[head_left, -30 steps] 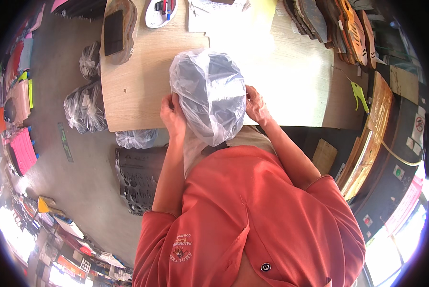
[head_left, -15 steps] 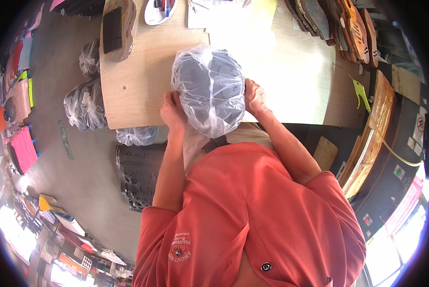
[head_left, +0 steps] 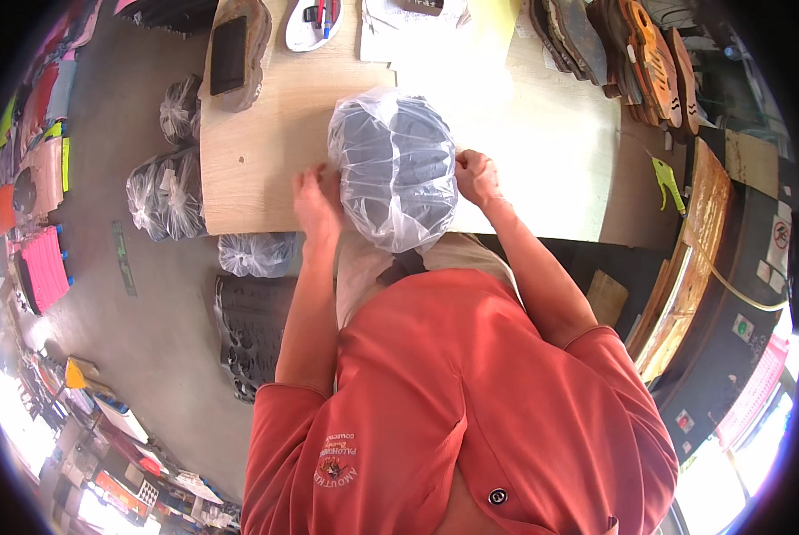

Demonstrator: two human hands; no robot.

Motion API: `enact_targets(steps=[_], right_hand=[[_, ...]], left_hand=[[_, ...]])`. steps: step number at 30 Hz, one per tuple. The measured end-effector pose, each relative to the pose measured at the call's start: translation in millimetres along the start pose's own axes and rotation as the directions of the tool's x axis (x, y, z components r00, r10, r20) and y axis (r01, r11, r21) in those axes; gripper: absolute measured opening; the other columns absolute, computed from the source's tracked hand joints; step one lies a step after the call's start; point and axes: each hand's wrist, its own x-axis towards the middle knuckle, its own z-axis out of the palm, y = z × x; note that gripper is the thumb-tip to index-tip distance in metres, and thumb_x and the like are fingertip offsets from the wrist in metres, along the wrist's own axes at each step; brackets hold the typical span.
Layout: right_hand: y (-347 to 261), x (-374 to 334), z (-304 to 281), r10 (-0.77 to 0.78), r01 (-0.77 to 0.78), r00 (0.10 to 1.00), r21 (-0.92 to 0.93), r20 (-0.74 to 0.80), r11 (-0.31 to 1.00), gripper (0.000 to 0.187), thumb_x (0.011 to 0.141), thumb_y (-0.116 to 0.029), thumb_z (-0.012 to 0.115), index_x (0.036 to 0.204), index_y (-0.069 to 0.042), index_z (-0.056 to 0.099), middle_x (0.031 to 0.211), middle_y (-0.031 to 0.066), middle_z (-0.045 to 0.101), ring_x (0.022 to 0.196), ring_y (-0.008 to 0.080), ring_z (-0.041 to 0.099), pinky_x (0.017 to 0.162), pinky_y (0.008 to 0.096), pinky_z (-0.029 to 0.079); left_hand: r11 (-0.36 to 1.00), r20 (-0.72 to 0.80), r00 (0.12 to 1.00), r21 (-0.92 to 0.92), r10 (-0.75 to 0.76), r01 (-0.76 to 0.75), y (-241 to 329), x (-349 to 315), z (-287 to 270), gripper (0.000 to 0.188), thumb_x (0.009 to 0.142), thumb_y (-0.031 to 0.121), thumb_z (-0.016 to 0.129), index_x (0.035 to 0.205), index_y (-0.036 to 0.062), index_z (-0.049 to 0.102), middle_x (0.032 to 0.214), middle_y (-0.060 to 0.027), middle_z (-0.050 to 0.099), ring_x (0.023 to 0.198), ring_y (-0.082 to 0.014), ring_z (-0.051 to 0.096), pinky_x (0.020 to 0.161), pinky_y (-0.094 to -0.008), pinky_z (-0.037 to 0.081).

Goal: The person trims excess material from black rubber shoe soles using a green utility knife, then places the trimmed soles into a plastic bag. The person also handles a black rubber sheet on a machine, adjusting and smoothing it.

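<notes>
Wrapped bundle [head_left: 392, 169]: across the table [head_left: 266, 178]'s six-o'clock edge, long axis twelve-to-six.
Right hand [head_left: 479, 178]: nearer, curled at bundle's three o'clock; pinch unclear.
Left hand [head_left: 317, 203]: loosely open, just off nine o'clock.

Glare across the tabletop [head_left: 542, 160], blown-out outer patches, left one of the hands [head_left: 317, 203] blurred, edges bent

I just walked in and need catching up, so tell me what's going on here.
A person in a red shirt has a filled clear plastic bag, dark inside, at the near edge of a wooden table. The right hand is at the bag's right side. The left hand is blurred beside its left; contact is unclear. Similar bags sit left of the table.
</notes>
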Motion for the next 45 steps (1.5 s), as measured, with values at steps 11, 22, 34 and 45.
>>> enact_targets(steps=[11,22,34,45], right_hand=[[-12,18,8,-0.019,-0.013,0.998,0.486,0.06,0.874,0.031,0.098,-0.028,0.064,0.112,-0.003,0.076,0.085,0.0144,0.076,0.074,0.0241,0.072,0.072,0.0369,0.056],[-8,27,22,0.002,0.009,0.999,0.231,-0.048,0.973,0.021,0.092,-0.014,0.061,0.097,-0.001,0.077,0.087,0.0176,0.077,0.079,0.0281,0.074,0.077,0.0405,0.057],[-31,10,-12,0.282,-0.344,0.939,0.51,0.198,0.789,0.065,0.101,-0.055,0.062,0.083,0.007,0.071,0.069,0.0078,0.064,0.063,0.0155,0.055,0.061,0.0354,0.049],[-25,14,-7,0.114,-0.205,0.975,0.574,0.191,0.793,0.064,0.103,-0.054,0.056,0.08,0.005,0.065,0.067,0.0076,0.058,0.062,0.017,0.051,0.06,0.0388,0.046]], left_hand=[[0.8,0.264,0.924,-0.468,-0.278,0.374,15,73,6,0.032,0.101,0.018,0.065,0.127,0.0003,0.072,0.111,-0.0142,0.079,0.096,-0.0166,0.073,0.089,-0.0295,0.055],[0.872,0.105,0.948,-0.371,-0.302,0.319,-9,90,43,0.022,0.091,0.02,0.077,0.105,0.0024,0.079,0.089,-0.0153,0.079,0.078,-0.0212,0.074,0.075,-0.0336,0.057],[0.838,0.308,0.819,-0.106,-0.484,0.535,14,30,5,0.055,0.104,0.046,0.056,0.096,-0.0047,0.075,0.083,-0.0233,0.073,0.08,-0.0347,0.072,0.074,-0.0459,0.052],[0.626,0.417,0.694,-0.309,-0.587,0.716,18,32,13,0.079,0.105,0.061,0.045,0.114,-0.0127,0.071,0.1,-0.0275,0.074,0.099,-0.0314,0.07,0.086,-0.0425,0.052]])
